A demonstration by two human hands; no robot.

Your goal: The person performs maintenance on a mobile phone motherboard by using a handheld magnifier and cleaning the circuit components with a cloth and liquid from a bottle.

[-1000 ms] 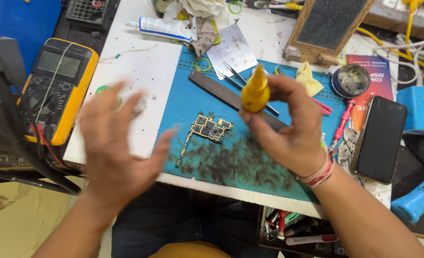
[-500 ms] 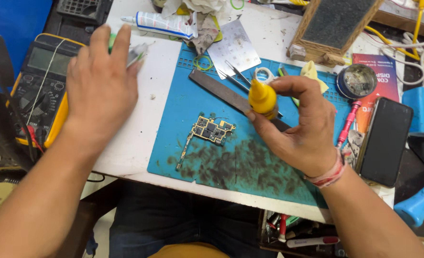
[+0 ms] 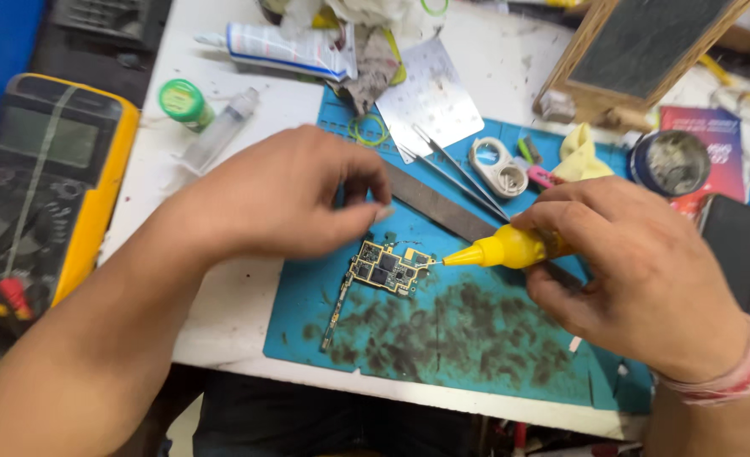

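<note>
A small circuit board (image 3: 382, 270) with a thin flex tail lies on a stained blue work mat (image 3: 476, 338). My right hand (image 3: 637, 271) grips a small yellow squeeze bottle (image 3: 506, 248), its fine nozzle pointing left at the board's right edge. My left hand (image 3: 286, 199) hovers just above and left of the board, fingers curled, thumb and fingertips pinched close together near a metal file (image 3: 442, 207). Whether it pinches anything is not visible.
A yellow multimeter (image 3: 45, 195) sits at left. A green-capped jar (image 3: 184, 101), a clear syringe (image 3: 218, 131), a white tube (image 3: 290, 51), tweezers (image 3: 459, 169), a metal stencil (image 3: 430, 101), a round tin (image 3: 667, 161), a wooden-framed block (image 3: 637, 51) and a dark phone (image 3: 734, 245) crowd the table.
My left hand came back from the far left by the multimeter to just above the board. My right hand tipped the yellow bottle from upright to pointing at the board.
</note>
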